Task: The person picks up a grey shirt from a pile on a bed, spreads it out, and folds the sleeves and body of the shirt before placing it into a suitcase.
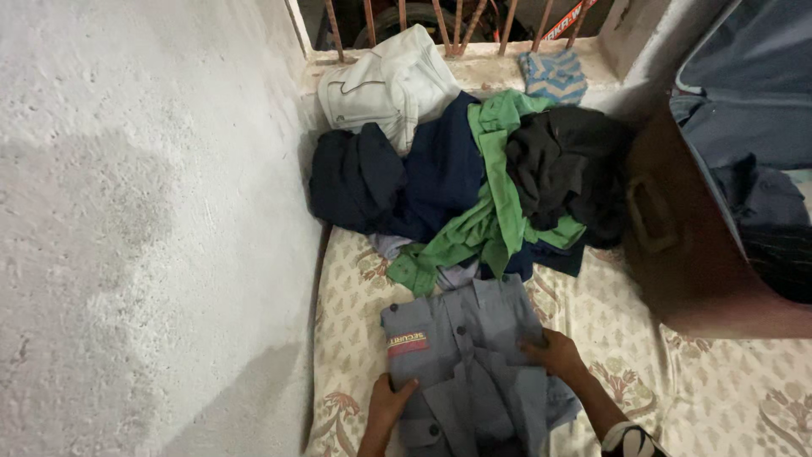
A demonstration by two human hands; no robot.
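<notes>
While the left hand [387,404] lay flat w/ fingers spread on the grey shirt [474,364], its thumb hooked over the shirt's left edge. Right hand [554,351] pressed down on the shirt's right side, fingers close together, pinching nothing. Shirt lay on a flowery sheet [719,389], buttons up, w/ a badge on one sleeve. Just past it sat a pile: green shirt [491,211], dark blue clothes [397,178], black cloth [567,161], white jacket [389,85]. A brown suitcase [685,245] stood open on the right, & a rough wall [152,211] rose on the left.
</notes>
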